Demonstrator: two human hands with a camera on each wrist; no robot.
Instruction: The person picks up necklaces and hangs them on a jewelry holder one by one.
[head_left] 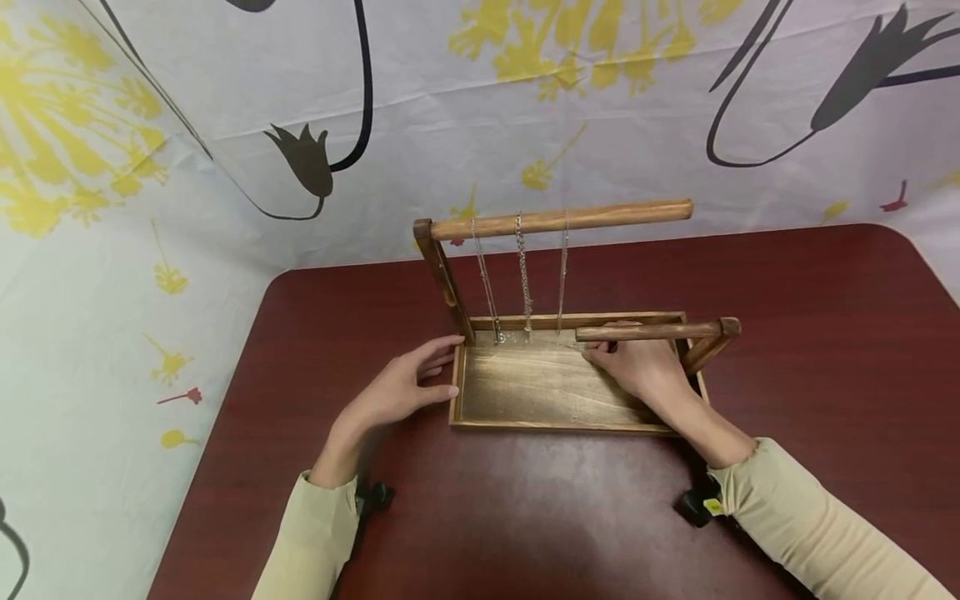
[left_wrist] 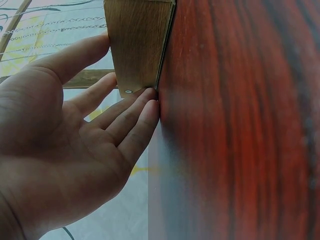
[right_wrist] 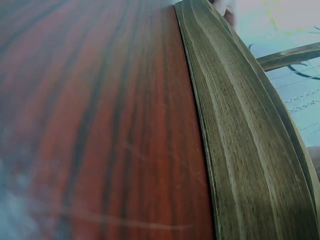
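Observation:
A wooden jewellery stand has a shallow tray [head_left: 525,428] as its base. Its tall post at the left carries a long bar [head_left: 630,214], from which three necklaces hang: one at the left [head_left: 483,271], a thicker chain [head_left: 522,258] in the middle and a fine one [head_left: 563,271] at the right. My left hand [head_left: 397,387] rests at the tray's left end, thumb and fingers extended; the left wrist view shows the fingertips against the end panel [left_wrist: 137,45]. My right hand [head_left: 645,367] reaches into the tray, beneath a shorter bar [head_left: 652,332] that partly hides its fingers. I cannot tell whether they hold anything.
The stand sits on a dark red wooden table [head_left: 360,325]. Behind and to the left hangs a white cloth [head_left: 420,142] with yellow and grey flower prints. The tray's long front wall [right_wrist: 240,125] fills much of the right wrist view.

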